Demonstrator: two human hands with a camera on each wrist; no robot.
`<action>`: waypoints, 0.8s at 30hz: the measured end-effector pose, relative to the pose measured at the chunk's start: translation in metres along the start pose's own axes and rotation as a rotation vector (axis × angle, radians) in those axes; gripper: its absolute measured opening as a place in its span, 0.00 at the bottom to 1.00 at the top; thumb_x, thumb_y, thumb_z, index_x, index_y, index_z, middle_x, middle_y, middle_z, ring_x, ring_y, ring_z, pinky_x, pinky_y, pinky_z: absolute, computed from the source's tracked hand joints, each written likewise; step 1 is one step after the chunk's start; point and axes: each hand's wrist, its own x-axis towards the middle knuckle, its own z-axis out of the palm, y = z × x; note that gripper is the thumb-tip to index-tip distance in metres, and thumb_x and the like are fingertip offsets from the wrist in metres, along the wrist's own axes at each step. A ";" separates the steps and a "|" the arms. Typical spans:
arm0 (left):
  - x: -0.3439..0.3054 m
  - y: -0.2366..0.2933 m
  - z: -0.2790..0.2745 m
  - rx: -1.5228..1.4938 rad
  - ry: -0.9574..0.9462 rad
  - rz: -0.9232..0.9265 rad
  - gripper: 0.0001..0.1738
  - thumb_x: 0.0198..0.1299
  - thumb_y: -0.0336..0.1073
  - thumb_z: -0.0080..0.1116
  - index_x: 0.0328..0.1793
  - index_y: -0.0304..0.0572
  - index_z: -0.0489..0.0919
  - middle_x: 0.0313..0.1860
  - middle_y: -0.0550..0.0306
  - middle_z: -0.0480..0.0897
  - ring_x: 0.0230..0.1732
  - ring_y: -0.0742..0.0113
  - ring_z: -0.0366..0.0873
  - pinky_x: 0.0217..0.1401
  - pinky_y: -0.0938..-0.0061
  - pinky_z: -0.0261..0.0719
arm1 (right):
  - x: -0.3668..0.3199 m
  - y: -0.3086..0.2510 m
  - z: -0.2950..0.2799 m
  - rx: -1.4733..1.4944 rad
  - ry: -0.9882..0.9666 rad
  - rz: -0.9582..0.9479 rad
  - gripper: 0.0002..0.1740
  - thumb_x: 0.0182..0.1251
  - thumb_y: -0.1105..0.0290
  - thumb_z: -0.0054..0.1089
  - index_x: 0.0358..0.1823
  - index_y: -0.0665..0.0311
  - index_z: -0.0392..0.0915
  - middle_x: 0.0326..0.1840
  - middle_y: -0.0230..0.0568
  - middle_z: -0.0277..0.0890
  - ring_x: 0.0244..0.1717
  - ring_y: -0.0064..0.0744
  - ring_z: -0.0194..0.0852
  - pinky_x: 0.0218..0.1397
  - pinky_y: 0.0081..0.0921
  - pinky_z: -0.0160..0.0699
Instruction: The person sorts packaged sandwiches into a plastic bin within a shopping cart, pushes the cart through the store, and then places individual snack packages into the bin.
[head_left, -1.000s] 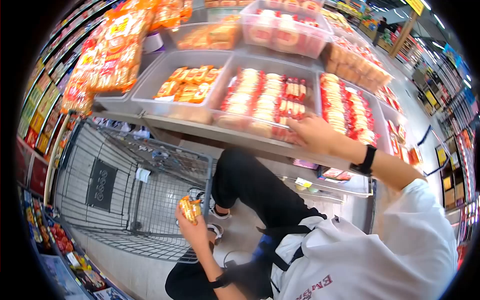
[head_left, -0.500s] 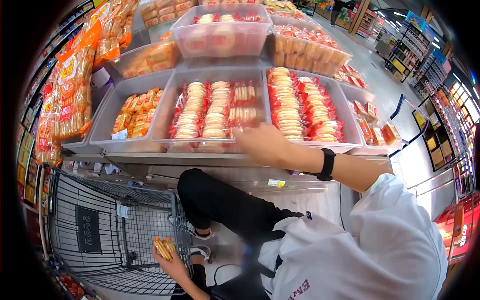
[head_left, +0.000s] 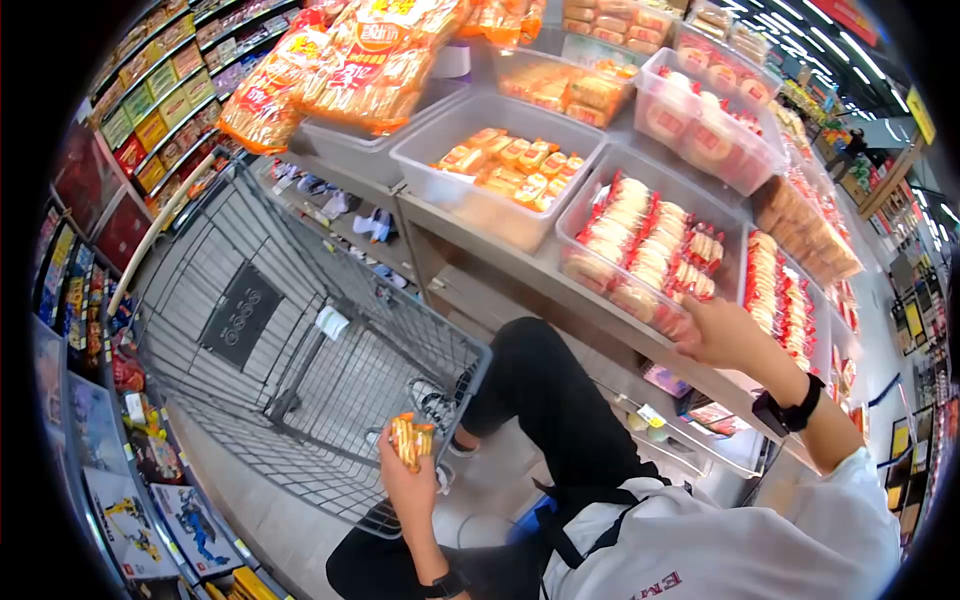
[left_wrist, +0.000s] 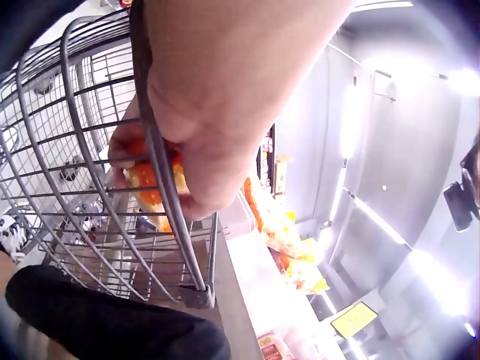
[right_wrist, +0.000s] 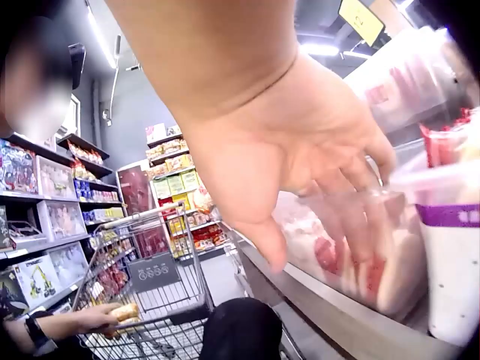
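In the head view, my left hand (head_left: 408,490) grips a small bunch of snack packets in orange-and-clear wrappers (head_left: 411,440) beside the near end of the shopping cart (head_left: 330,440). The right hand (head_left: 730,335) is at the front right corner of a clear plastic bin (head_left: 692,180) of round biscuits in red-edged wrappers (head_left: 625,220). From the right wrist view, its fingers (right_wrist: 360,232) reach down behind the bin's front wall, seen through the plastic, and the thumb (right_wrist: 266,244) stays outside. Smaller red packets (head_left: 700,250) lie close to those fingers.
Left of the biscuits stands a bin of orange-wrapped snacks (head_left: 520,165), with large bread bags (head_left: 385,60) beyond it. Another biscuit bin (head_left: 765,290) adjoins on the right. A raised clear tub (head_left: 710,130) sits behind. Boxed goods (head_left: 200,530) line the lower left.
The head view swings, shifting the bins left and then back right. Throughout, the left hand keeps its packets and the right hand stays around the front right of the biscuit bin.
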 end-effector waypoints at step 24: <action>0.005 0.020 -0.008 -0.108 -0.024 0.008 0.35 0.53 0.24 0.53 0.71 0.36 0.65 0.58 0.30 0.77 0.61 0.35 0.76 0.65 0.55 0.72 | 0.012 -0.012 -0.030 0.017 -0.284 0.164 0.32 0.56 0.48 0.71 0.53 0.66 0.77 0.40 0.60 0.81 0.45 0.60 0.81 0.49 0.48 0.79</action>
